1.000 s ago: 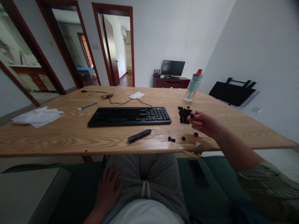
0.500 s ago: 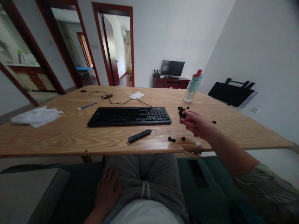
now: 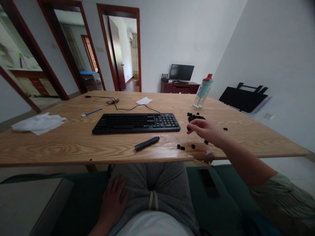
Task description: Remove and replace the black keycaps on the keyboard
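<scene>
My right hand [image 3: 205,130] is over the right part of the table, its thumb and fingers pinched on a small black keycap [image 3: 188,128]. Just beyond the fingers lies a pile of black keycaps [image 3: 193,117], partly hidden by the hand. To its left is a black keyboard [image 3: 136,123], with bare spots among its keys too small to make out. Several loose keycaps [image 3: 193,146] lie nearer the table's front edge. My left hand [image 3: 113,200] rests flat on my thigh, fingers spread, holding nothing.
A dark bar-shaped piece [image 3: 147,143] lies in front of the keyboard. Blue brush [image 3: 91,112], white tissues [image 3: 38,123] and the cable [image 3: 113,101] are on the wooden table [image 3: 61,147]. A water bottle [image 3: 203,91] stands behind the pile. A phone [image 3: 209,182] lies on the green seat.
My right hand has shifted slightly left and toward me, turning its fingers downward, with the keycap lower in its fingertips. My left hand stays on the thigh.
</scene>
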The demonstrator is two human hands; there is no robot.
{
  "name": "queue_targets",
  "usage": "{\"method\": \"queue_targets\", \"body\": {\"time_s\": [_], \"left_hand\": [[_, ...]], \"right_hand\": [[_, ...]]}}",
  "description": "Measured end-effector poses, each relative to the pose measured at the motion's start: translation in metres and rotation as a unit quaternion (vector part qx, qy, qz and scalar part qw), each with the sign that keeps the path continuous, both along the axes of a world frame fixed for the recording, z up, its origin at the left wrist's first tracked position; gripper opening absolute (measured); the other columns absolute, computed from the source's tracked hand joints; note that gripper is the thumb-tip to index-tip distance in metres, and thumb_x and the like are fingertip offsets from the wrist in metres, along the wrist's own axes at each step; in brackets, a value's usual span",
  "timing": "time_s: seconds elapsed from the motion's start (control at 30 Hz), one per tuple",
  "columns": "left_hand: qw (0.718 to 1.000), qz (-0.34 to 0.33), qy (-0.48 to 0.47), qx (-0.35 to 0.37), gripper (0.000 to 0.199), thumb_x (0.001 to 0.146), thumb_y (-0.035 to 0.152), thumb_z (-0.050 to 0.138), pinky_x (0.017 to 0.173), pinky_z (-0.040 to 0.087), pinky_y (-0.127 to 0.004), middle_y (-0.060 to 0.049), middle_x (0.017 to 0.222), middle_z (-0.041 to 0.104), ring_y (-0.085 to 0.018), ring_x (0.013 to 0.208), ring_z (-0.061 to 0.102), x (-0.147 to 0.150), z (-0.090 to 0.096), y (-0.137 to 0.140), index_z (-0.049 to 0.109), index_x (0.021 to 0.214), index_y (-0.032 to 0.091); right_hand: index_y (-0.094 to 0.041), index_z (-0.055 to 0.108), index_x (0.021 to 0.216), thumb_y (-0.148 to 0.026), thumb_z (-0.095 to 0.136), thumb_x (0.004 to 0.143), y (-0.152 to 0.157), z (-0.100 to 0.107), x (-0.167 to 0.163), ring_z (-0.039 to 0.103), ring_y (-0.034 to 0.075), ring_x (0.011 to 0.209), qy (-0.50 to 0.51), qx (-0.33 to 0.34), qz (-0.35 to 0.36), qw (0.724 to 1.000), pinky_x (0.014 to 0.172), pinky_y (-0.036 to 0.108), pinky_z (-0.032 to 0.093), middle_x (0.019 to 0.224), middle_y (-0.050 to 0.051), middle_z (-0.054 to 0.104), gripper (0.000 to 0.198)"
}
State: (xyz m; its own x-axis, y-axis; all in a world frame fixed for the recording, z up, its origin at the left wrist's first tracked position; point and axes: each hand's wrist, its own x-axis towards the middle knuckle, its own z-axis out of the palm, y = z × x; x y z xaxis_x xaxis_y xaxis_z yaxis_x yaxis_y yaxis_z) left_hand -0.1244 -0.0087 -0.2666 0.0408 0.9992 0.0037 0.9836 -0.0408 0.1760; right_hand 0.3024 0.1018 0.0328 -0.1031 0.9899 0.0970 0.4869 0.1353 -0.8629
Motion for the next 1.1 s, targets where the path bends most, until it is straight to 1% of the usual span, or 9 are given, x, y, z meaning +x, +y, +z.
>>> {"method": "queue_targets", "body": {"time_s": [0.07,0.13,0.2,0.27,0.57,0.73,0.8,0.97,1.1], "left_hand": [[1.0,-0.001,-0.002,-0.002,0.054,0.097,0.038,0.043,0.115,0.033,-0.05,-0.006,0.166,0.027,-0.03,0.153,0.021,0.0,0.001,-0.001,0.048,0.15,0.028],[1.0,0.0,-0.005,-0.002,0.054,0.097,0.038,0.043,0.115,0.033,-0.05,-0.006,0.166,0.027,-0.03,0.153,0.022,0.001,0.003,-0.002,0.049,0.15,0.028],[1.0,0.001,-0.007,-0.001,0.054,0.097,0.037,0.044,0.115,0.033,-0.05,-0.006,0.166,0.027,-0.03,0.153,0.022,0.002,0.006,-0.002,0.049,0.15,0.028],[1.0,0.003,-0.007,-0.002,0.054,0.097,0.037,0.044,0.115,0.033,-0.049,-0.006,0.166,0.028,-0.029,0.153,0.022,0.003,0.008,-0.002,0.05,0.149,0.028],[1.0,-0.003,-0.015,0.007,0.054,0.097,0.039,0.043,0.115,0.034,-0.049,-0.005,0.167,0.026,-0.029,0.154,0.021,-0.001,-0.001,-0.002,0.049,0.15,0.029],[1.0,0.0,-0.009,0.007,0.052,0.099,0.038,0.041,0.114,0.034,-0.05,-0.006,0.166,0.028,-0.029,0.154,0.02,0.001,0.002,-0.002,0.049,0.15,0.029],[1.0,0.003,-0.005,0.001,0.053,0.098,0.038,0.042,0.114,0.034,-0.05,-0.005,0.166,0.027,-0.029,0.154,0.02,0.002,0.003,-0.002,0.049,0.15,0.029],[1.0,-0.001,-0.001,0.004,0.054,0.098,0.039,0.043,0.115,0.033,-0.049,-0.006,0.166,0.027,-0.029,0.153,0.022,-0.001,0.0,0.0,0.048,0.15,0.029],[1.0,-0.001,-0.003,0.008,0.053,0.097,0.038,0.044,0.114,0.034,-0.048,-0.006,0.166,0.029,-0.029,0.153,0.022,-0.002,-0.003,0.001,0.05,0.149,0.029]], "right_hand": [[-0.019,0.069,0.086,-0.056,0.061,0.088,0.003,-0.007,0.004,0.051,0.013,0.056,-0.124,0.01,0.019,0.992,0.05,0.026,0.035,0.079,0.007,0.074,0.038],[-0.02,0.071,0.086,-0.052,0.058,0.091,0.006,-0.014,0.008,0.058,0.017,0.063,-0.221,0.012,0.039,0.974,0.056,0.028,0.04,0.077,0.007,0.073,0.036],[-0.021,0.074,0.088,-0.049,0.056,0.092,0.009,-0.019,0.01,0.062,0.019,0.068,-0.29,0.021,0.05,0.955,0.061,0.03,0.043,0.08,0.007,0.074,0.033],[-0.022,0.075,0.09,-0.049,0.055,0.093,0.012,-0.021,0.012,0.064,0.02,0.07,-0.322,0.03,0.058,0.945,0.063,0.031,0.044,0.085,0.008,0.075,0.033],[-0.022,0.076,0.092,-0.048,0.053,0.094,0.015,-0.017,0.016,0.065,0.022,0.076,-0.329,0.045,0.069,0.941,0.068,0.032,0.044,0.09,0.008,0.075,0.035],[-0.021,0.074,0.089,-0.048,0.052,0.094,0.014,-0.01,0.022,0.063,0.021,0.072,-0.328,0.052,0.055,0.942,0.065,0.032,0.042,0.084,0.008,0.074,0.035],[-0.021,0.074,0.091,-0.049,0.054,0.092,0.017,-0.004,0.034,0.063,0.021,0.072,-0.329,0.062,0.027,0.942,0.064,0.032,0.042,0.084,0.007,0.074,0.034],[-0.021,0.075,0.096,-0.042,0.061,0.086,0.028,0.004,0.084,0.063,0.021,0.068,-0.347,0.065,-0.095,0.931,0.063,0.033,0.045,0.091,0.009,0.075,0.027],[-0.021,0.076,0.098,-0.04,0.064,0.083,0.03,-0.008,0.102,0.064,0.021,0.067,-0.368,0.037,-0.098,0.924,0.062,0.033,0.047,0.094,0.009,0.076,0.027]]}}
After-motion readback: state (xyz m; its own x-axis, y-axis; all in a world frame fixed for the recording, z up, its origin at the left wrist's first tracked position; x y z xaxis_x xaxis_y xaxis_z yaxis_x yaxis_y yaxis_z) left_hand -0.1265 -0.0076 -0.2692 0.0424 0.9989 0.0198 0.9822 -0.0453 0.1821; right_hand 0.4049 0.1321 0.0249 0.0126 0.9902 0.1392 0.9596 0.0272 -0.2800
